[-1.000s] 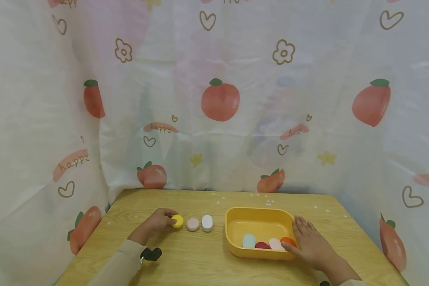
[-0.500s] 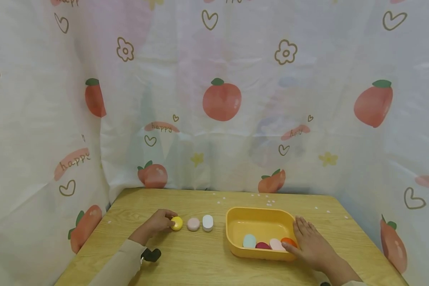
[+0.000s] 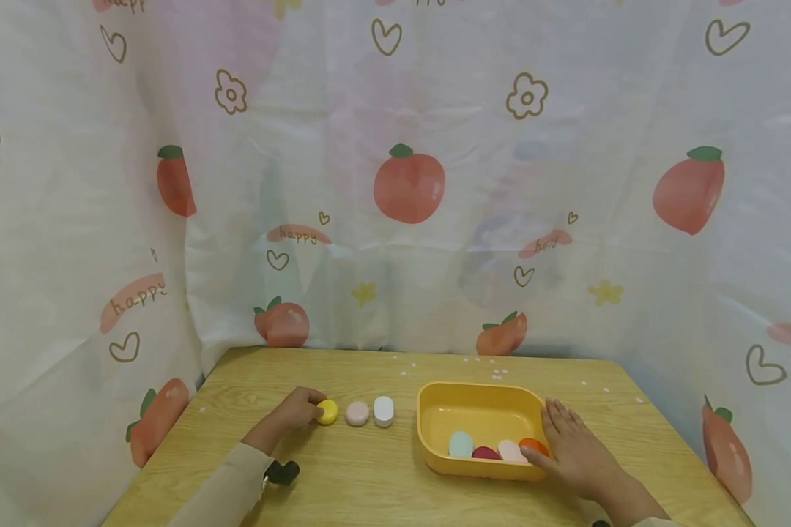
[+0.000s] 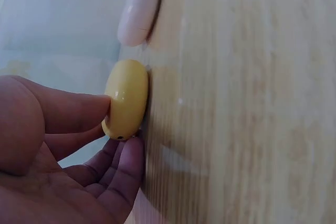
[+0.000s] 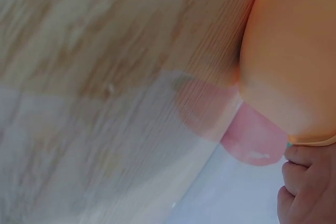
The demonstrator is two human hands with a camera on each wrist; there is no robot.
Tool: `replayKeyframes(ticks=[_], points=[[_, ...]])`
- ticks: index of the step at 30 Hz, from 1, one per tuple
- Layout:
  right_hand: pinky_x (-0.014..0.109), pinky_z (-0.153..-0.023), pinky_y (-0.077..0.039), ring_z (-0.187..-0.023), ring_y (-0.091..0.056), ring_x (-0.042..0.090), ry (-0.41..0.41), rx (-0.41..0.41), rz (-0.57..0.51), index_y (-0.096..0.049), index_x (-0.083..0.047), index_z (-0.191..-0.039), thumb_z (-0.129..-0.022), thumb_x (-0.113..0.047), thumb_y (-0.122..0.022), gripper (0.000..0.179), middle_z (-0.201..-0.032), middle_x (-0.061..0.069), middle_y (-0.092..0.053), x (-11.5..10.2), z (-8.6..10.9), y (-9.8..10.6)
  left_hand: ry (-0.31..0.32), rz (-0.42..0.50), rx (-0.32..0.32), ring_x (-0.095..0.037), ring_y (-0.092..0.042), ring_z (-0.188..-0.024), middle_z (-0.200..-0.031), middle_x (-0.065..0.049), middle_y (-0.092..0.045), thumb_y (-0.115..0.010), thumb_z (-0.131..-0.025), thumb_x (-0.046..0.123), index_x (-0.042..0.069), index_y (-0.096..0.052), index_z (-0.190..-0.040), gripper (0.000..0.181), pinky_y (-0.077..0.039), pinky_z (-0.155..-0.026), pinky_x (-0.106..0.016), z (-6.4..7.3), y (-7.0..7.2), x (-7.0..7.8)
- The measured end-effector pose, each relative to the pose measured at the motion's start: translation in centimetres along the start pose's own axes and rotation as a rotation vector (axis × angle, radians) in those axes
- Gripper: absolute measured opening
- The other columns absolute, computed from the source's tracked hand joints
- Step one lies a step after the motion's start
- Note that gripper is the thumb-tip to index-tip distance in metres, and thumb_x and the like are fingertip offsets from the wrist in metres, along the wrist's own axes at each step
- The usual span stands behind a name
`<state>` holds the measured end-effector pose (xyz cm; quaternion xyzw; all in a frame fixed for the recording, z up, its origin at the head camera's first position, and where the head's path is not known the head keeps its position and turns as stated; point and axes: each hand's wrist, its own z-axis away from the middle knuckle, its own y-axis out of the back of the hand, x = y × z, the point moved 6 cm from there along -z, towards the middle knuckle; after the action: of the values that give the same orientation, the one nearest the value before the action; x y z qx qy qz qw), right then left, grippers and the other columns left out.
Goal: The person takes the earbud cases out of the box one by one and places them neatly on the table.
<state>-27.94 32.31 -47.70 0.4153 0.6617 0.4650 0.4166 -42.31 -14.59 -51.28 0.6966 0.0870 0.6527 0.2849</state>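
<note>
In the head view my left hand [image 3: 294,410] is at a small, glossy yellow rounded piece [image 3: 327,412] on the table, the leftmost of three in a row. The left wrist view shows thumb and fingers pinching this yellow piece [image 4: 127,99], which has a small dark spot at its lower end. Beside it lie a pale pink round piece [image 3: 357,413] and a white oval one [image 3: 384,411]. My right hand [image 3: 576,450] rests with straight fingers against the right side of a yellow plastic basin [image 3: 481,467], thumb over its rim.
Along the basin's near wall lie a mint piece [image 3: 461,444], a dark red one [image 3: 485,453], a light pink one [image 3: 510,450] and an orange one [image 3: 534,445]. Patterned cloth [image 3: 405,278] surrounds the wooden table [image 3: 349,487] at the back and sides.
The head view has shifted very slightly. My left hand stays at the yellow piece and my right hand stays on the basin.
</note>
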Motion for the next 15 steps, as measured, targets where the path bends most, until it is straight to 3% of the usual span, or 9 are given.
replayKeyframes(ticks=[3,15], points=[[0.05,-0.117,-0.002,-0.139,-0.02,0.049,0.0,0.001,-0.003,-0.035,0.017,-0.14,-0.096,-0.056,-0.05,0.087,-0.151,0.033,-0.024,0.08,-0.01,-0.08,-0.018,-0.066,0.006,-0.024,-0.057,-0.089,-0.111,-0.023,-0.062,-0.058,-0.087,-0.01,-0.019,-0.057,-0.119,0.033,-0.053,-0.071,-0.032,0.19,0.07,0.45],[0.055,-0.115,-0.01,-0.139,-0.02,0.049,0.013,0.001,0.019,-0.035,0.018,-0.14,-0.096,-0.057,-0.049,0.088,-0.151,0.033,-0.024,0.06,0.09,0.24,0.004,-0.108,0.038,-0.029,-0.056,-0.099,-0.121,-0.03,-0.057,-0.062,-0.091,0.0,-0.019,-0.054,-0.123,0.038,-0.052,-0.082,-0.041,0.19,0.36,0.25]])
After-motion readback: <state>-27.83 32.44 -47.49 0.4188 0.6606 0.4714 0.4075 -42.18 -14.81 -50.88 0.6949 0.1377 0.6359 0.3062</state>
